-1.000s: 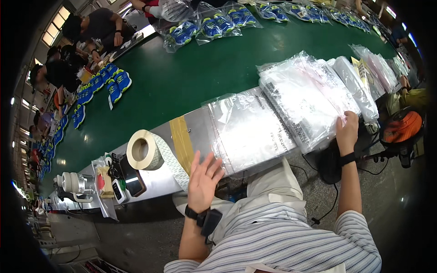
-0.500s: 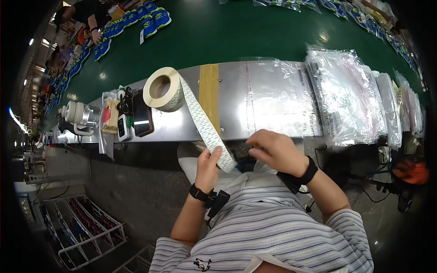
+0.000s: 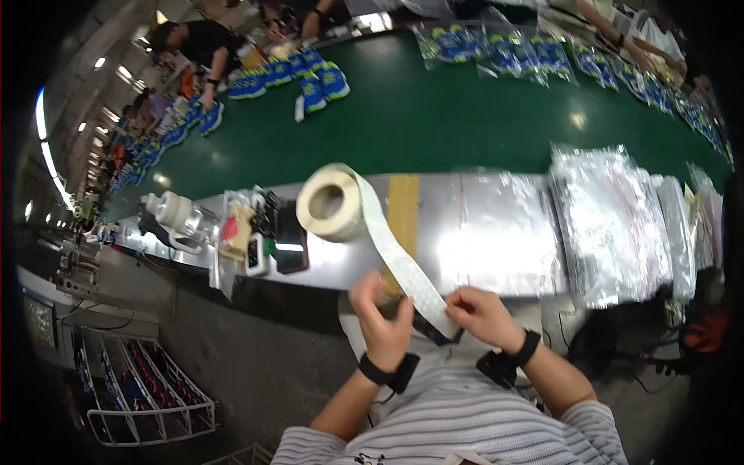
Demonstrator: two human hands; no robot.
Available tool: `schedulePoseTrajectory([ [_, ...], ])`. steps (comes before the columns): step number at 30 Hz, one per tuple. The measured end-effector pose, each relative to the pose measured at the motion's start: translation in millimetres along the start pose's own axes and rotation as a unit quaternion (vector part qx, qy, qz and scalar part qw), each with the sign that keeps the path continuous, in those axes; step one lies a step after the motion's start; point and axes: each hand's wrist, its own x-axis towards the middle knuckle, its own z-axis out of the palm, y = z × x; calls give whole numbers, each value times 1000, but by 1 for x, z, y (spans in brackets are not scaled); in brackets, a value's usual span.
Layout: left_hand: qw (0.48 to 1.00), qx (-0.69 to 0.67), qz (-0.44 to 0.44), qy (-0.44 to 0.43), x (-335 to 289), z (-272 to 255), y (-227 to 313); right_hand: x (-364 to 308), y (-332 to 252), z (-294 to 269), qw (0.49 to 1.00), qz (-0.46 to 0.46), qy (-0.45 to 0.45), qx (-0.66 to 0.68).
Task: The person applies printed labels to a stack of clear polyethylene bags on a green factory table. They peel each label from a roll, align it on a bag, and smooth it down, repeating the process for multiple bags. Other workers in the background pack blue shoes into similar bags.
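A roll of labels (image 3: 351,211) stands on the metal table, and its pale printed strip (image 3: 397,263) runs off the table's near edge toward me. My right hand (image 3: 487,319) pinches the strip near its loose end, thumb and fingertips pressed together. Beside the strip, to its left, my left hand (image 3: 382,322) is raised with thumb and fingers apart and nothing in it. Past my right hand, a clear plastic bag (image 3: 500,232) lies flat on the table.
A stack of clear bags (image 3: 612,225) is at the right. A phone (image 3: 291,242) and a clear bottle (image 3: 203,225) stand left of the roll. Beyond the table runs a green belt (image 3: 372,128) with blue shoes (image 3: 314,89) and people along it. A wire rack (image 3: 147,395) is at lower left.
My left hand has let go of the strip and opened. My right hand, free before, now pinches the strip near its end. The whole view has shifted, showing more of the belt.
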Motion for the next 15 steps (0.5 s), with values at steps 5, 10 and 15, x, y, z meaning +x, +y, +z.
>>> schedulePoseTrajectory([
  [5,962,-106,-115,-225,-6,-6,14,17,7,17,985,0,-66,157],
  [10,946,-177,-181,-202,16,-3,6,23,1,12,994,-26,-24,102],
  [15,961,-199,-142,-129,27,-7,14,7,19,-2,999,-1,32,-6],
])
